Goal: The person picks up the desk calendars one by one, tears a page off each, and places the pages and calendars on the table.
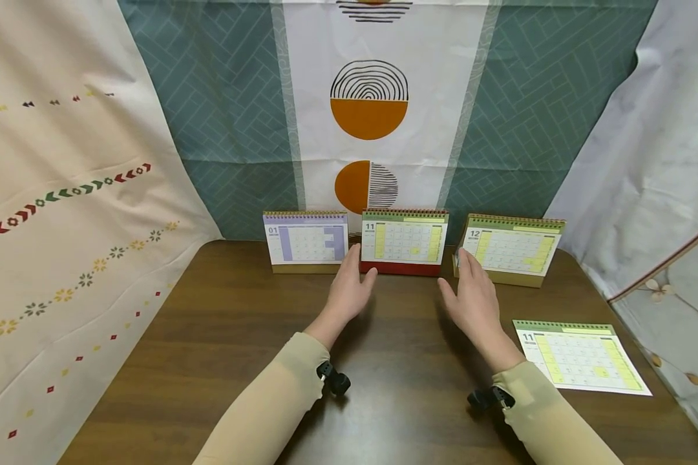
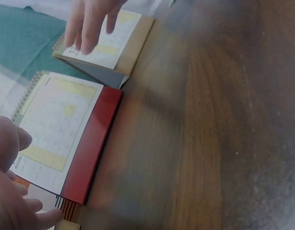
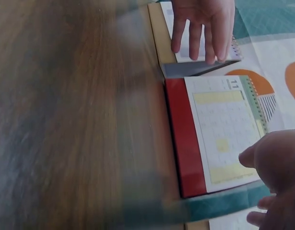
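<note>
Three spiral-bound desk calendars stand in a row at the back of the table. The middle one, a red-based desk calendar [image 1: 404, 242], shows 11. My left hand [image 1: 349, 287] is held with fingers extended before the gap between it and the purple desk calendar [image 1: 308, 244] marked 01. Before the desk calendar marked 12 [image 1: 508, 252] is my right hand [image 1: 474, 297], its fingers also extended. Both palms flank the red-based calendar [image 3: 219, 134] and hold nothing. Whether any fingertip touches a calendar I cannot tell.
A calendar sheet [image 1: 578, 358] marked 11 lies flat at the table's right side. The brown wooden table [image 1: 209, 349] spreads in front of the calendars. Behind them hangs a patterned green and white cloth [image 1: 232, 129], with pale curtains at both sides.
</note>
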Demonstrator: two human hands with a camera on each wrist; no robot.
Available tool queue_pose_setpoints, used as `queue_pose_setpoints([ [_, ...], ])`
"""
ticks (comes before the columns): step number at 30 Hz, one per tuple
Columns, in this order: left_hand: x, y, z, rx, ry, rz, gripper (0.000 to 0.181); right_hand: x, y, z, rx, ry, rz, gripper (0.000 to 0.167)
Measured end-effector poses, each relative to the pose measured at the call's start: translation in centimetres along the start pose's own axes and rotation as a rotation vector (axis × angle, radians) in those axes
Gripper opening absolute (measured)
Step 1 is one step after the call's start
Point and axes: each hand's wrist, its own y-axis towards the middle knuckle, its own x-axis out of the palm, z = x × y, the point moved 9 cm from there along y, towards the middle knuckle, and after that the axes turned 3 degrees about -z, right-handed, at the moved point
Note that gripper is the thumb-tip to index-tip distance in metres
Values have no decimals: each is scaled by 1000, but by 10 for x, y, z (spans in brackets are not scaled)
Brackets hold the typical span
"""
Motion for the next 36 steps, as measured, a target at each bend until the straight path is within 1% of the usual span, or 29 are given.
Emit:
queue_pose_setpoints([
  [4, 3, 3, -6, -24, -15, -10, 72, 11, 5, -3, 0, 8, -46, 80],
  [8, 4, 8, -12, -54, -41, -19, 74, 20, 8, -2, 26, 29, -98, 82],
  [9, 8, 13, -19, -40, -48, -12, 76, 21, 9, -1, 36, 38, -113, 82],
  [12, 11, 19, -26, -54, -89, -15, 78, 27, 13, 2, 70, 59, -161, 83],
  [13, 14, 22, -30, -57, -96, -17, 78, 29, 14, 3, 79, 66, -178, 84],
  [15, 23, 34, -46, -58, -82, -9, 79, 33, 18, 4, 96, 83, -211, 85],
  [16, 23, 36, -47, -84, -80, -14, 79, 35, 19, 4, 102, 89, -227, 85],
  [20, 39, 55, -76, -104, -33, -2, 81, 39, 24, 5, 135, 120, -272, 87],
  [24, 43, 59, -81, -133, -44, -20, 82, 43, 27, 8, 164, 136, -301, 88],
  [27, 40, 56, -76, -151, -61, -32, 82, 46, 30, 11, 175, 149, -314, 88],
  [29, 37, 55, -71, -153, -72, -31, 81, 47, 32, 12, 177, 163, -317, 89],
  [32, 35, 54, -69, -144, -74, -30, 80, 47, 33, 11, 174, 190, -318, 89],
  [36, 39, 59, -74, -137, -64, -31, 79, 46, 35, 10, 158, 235, -309, 88],
])
